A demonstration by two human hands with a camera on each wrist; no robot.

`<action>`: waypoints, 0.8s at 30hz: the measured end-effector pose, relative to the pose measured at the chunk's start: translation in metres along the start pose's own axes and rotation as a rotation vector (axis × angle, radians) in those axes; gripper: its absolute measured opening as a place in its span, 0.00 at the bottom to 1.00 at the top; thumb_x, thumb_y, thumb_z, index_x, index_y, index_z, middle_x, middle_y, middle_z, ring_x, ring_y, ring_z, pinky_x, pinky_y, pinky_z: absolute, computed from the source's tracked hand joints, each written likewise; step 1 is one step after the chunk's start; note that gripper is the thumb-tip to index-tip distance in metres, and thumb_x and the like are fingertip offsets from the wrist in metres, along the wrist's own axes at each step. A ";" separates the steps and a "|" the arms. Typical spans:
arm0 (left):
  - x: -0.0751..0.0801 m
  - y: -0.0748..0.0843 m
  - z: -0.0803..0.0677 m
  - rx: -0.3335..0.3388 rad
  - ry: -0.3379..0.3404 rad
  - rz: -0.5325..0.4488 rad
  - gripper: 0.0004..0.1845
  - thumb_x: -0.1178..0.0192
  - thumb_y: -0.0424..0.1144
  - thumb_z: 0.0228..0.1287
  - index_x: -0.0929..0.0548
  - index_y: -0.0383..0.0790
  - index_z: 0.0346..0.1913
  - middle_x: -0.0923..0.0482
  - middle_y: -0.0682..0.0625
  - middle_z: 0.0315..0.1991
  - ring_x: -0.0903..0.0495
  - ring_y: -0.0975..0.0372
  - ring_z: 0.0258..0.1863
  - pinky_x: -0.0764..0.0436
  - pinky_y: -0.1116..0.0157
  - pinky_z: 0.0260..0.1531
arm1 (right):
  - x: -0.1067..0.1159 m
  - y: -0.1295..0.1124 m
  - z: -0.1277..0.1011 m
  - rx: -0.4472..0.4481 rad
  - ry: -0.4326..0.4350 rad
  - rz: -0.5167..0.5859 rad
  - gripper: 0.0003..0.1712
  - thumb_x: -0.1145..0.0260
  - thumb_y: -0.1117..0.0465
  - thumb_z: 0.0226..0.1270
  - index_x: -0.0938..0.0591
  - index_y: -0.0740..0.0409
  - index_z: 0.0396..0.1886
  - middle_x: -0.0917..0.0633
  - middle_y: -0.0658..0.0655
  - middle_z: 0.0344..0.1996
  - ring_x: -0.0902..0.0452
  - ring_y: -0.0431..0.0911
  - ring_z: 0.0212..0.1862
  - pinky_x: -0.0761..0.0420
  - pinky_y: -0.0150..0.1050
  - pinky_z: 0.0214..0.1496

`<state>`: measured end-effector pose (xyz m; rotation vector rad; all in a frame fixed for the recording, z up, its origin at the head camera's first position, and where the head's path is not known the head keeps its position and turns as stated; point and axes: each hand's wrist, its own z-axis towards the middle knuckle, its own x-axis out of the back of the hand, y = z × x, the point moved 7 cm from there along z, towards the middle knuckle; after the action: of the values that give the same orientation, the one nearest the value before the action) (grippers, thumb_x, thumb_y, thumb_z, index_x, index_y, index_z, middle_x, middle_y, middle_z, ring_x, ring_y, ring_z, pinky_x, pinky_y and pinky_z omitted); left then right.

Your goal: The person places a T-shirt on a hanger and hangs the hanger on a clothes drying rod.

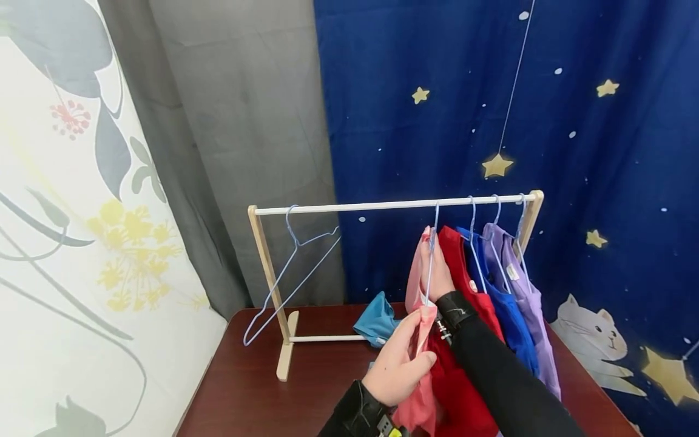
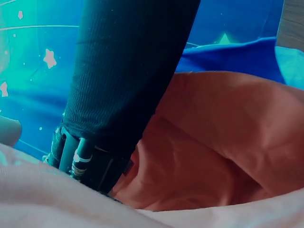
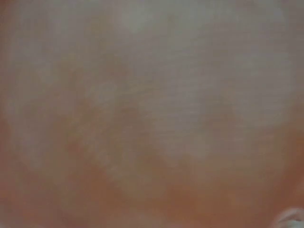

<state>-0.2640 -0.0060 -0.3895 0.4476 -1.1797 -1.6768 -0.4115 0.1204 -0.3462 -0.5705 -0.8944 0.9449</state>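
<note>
left hand [image 1: 398,367], lower centre of the head frame, fingers curled round the lower part of the pink garment [image 1: 417,400]. right hand [image 1: 437,273] sits higher, pushed inside the pink garment by its light blue hanger [image 1: 431,267]; its grip is hidden by cloth, cannot tell. right wrist view is just pink blur. progress judgement: red [image 1: 464,340], blue [image 1: 508,315] and purple [image 1: 526,303] garments already hang on the rack rail [image 1: 382,206] right of centre; the pink one is on the rail by its hook but looks mid-fitting. left: a teal garment [image 1: 377,321] lying on the table [image 1: 246,388] and one bare hanger [image 1: 289,273] at the rail's left end.
</note>
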 end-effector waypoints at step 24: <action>-0.015 -0.037 0.061 0.010 0.020 0.050 0.37 0.45 0.35 0.69 0.42 0.42 0.79 0.41 0.52 0.75 0.38 0.63 0.70 0.37 0.62 0.69 | 0.008 0.056 0.046 -0.038 -0.091 -0.064 0.34 0.66 0.50 0.86 0.49 0.68 0.80 0.45 0.67 0.78 0.52 0.57 0.79 0.54 0.50 0.78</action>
<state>-0.3213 0.0378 -0.3966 0.4364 -1.1755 -1.6205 -0.4729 0.1568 -0.3608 -0.5316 -1.0079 0.9037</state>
